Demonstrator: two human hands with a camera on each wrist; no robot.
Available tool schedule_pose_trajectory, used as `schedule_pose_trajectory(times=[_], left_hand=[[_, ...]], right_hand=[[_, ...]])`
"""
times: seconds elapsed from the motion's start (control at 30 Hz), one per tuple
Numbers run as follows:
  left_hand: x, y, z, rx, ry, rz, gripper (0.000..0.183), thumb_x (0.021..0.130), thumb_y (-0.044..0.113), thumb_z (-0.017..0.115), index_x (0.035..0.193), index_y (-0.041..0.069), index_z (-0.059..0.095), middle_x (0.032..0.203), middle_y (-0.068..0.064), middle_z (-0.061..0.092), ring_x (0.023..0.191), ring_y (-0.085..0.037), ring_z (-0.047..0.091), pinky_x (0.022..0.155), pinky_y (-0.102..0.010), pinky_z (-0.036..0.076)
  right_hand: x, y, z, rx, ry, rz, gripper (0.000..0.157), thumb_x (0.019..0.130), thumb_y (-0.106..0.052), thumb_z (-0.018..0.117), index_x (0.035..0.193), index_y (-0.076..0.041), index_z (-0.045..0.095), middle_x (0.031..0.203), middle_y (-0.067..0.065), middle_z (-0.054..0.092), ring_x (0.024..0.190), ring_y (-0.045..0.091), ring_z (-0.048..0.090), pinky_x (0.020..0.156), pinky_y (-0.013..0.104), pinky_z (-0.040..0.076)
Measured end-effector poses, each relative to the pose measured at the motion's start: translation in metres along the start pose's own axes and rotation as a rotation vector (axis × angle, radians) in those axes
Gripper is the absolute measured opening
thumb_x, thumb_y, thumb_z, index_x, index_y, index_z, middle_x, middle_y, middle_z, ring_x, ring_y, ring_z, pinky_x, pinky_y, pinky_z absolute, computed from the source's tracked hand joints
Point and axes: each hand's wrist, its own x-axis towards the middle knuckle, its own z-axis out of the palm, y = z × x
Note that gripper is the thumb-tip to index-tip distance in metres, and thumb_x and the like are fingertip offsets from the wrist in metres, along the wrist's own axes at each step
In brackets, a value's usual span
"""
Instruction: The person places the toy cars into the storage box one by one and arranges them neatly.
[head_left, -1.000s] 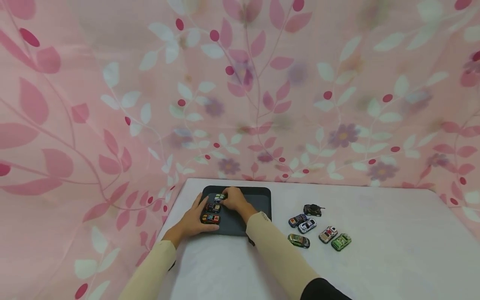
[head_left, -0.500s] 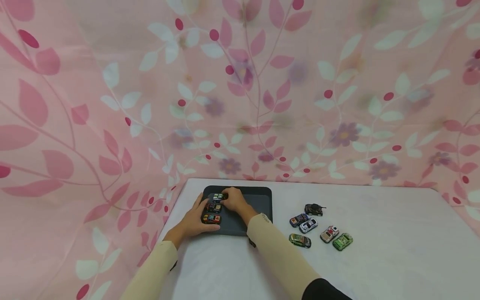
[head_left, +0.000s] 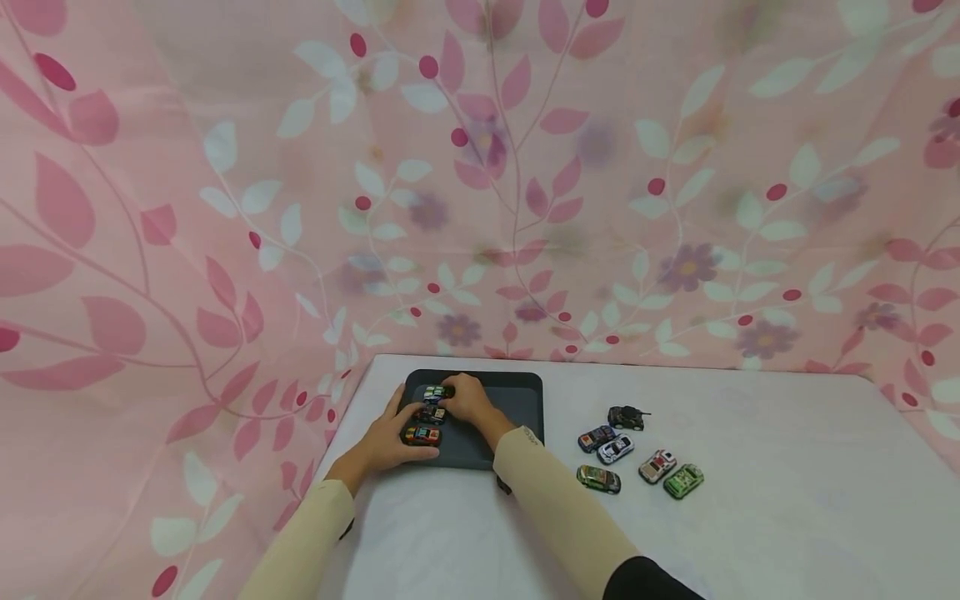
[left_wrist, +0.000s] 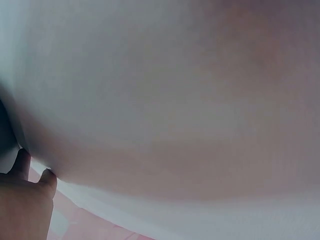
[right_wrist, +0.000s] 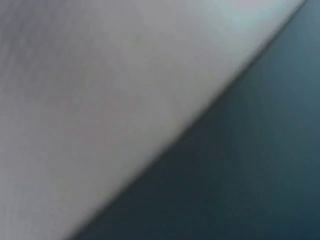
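Note:
The dark grey tray (head_left: pixel 517 400) lies at the table's far left, with three toy cars in a column along its left side. My right hand (head_left: pixel 471 398) reaches over the tray, fingertips curled at the farthest toy car (head_left: pixel 435 392), pinching its right end. My left hand (head_left: pixel 386 437) spreads over the tray's left edge. Its index fingertip touches the left end of the middle toy car (head_left: pixel 432 415), and its thumb lies just below the nearest, orange-and-black toy car (head_left: pixel 422 436). In the left wrist view, only part of the left hand (left_wrist: pixel 27 200) shows.
Right of the tray on the white tabletop (head_left: pixel 787 483) stand a black toy tank (head_left: pixel 627 417), a green toy car (head_left: pixel 683 482), a dark green one (head_left: pixel 598 478) and several others. A pink floral cloth (head_left: pixel 525 208) hangs behind. The right wrist view is blurred.
The left index finger has shifted slightly right, and the middle toy car has moved a little right with it. The right hand stays at the farthest car.

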Motion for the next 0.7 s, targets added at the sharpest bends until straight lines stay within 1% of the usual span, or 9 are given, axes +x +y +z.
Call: schedule_pose_trajectory(times=[0.2, 0.33, 0.43, 0.53, 0.7], left_hand=[[0.002, 0.001, 0.005, -0.018, 0.003, 0.014, 0.097, 0.07, 0.07, 0.076, 0.149, 0.027, 0.04, 0.168, -0.008, -0.001, 0.137, -0.047, 0.039, 0.108, -0.065, 0.036], [0.003, 0.003, 0.009, -0.028, 0.003, 0.011, 0.103, 0.068, 0.072, 0.076, 0.151, 0.026, 0.036, 0.168, -0.007, 0.0, 0.138, -0.047, 0.039, 0.108, -0.064, 0.036], [0.003, 0.004, 0.009, -0.031, -0.003, 0.009, 0.106, 0.068, 0.071, 0.076, 0.153, 0.025, 0.033, 0.168, -0.008, 0.0, 0.139, -0.047, 0.038, 0.108, -0.065, 0.036], [0.002, 0.004, 0.004, -0.027, 0.002, 0.007, 0.107, 0.069, 0.07, 0.076, 0.153, 0.021, 0.033, 0.167, -0.01, 0.0, 0.138, -0.047, 0.039, 0.108, -0.065, 0.036], [-0.001, 0.001, 0.0, -0.013, 0.019, 0.014, 0.1, 0.069, 0.068, 0.077, 0.147, 0.016, 0.04, 0.167, -0.014, 0.002, 0.135, -0.047, 0.043, 0.107, -0.064, 0.037]], right_hand=[[-0.004, 0.004, -0.003, 0.028, 0.011, 0.008, 0.036, 0.089, -0.021, 0.074, 0.122, -0.007, 0.069, 0.123, 0.011, 0.068, 0.119, 0.029, 0.061, 0.101, 0.042, 0.049], [-0.006, 0.008, -0.003, 0.027, 0.0, 0.034, 0.039, 0.092, -0.024, 0.071, 0.127, -0.008, 0.066, 0.128, 0.011, 0.066, 0.122, 0.028, 0.06, 0.102, 0.042, 0.049], [-0.009, 0.007, -0.006, 0.022, 0.018, 0.028, 0.041, 0.095, -0.026, 0.067, 0.131, -0.007, 0.063, 0.13, 0.011, 0.065, 0.124, 0.028, 0.059, 0.102, 0.042, 0.049], [-0.011, 0.002, -0.014, 0.006, 0.021, -0.028, 0.043, 0.097, -0.028, 0.063, 0.134, -0.006, 0.061, 0.131, 0.012, 0.063, 0.122, 0.028, 0.059, 0.101, 0.042, 0.049], [-0.016, -0.001, -0.036, -0.037, -0.009, -0.14, 0.047, 0.098, -0.033, 0.06, 0.137, -0.006, 0.058, 0.133, 0.01, 0.06, 0.121, 0.025, 0.058, 0.102, 0.041, 0.048]])
